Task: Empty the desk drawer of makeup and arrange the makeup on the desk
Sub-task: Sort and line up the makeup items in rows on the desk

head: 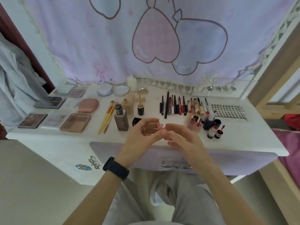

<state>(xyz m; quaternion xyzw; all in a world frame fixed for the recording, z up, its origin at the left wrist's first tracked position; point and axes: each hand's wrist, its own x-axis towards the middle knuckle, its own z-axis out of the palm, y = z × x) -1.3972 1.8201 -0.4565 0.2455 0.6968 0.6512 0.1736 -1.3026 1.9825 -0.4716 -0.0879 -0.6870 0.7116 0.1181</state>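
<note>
Left hand (pixel 142 132) curled, fingertips pinching small pinkish item (pixel 160 127), blurred. Right hand (pixel 180 137) loosely curled, tips meeting it, grip unclear. Both above white desk (pixel 235 137) front edge. Makeup (pixel 175 105) in rows across desk top. Lilac drawer (pixel 103 150) front under desk edge. Balloon-print curtain (pixel 81 38) behind desk. Wooden frame (pixel 276 70) right of desk.

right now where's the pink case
Head view, left side of the desk: the pink case sits behind the brown palette, left of the yellow brushes.
</note>
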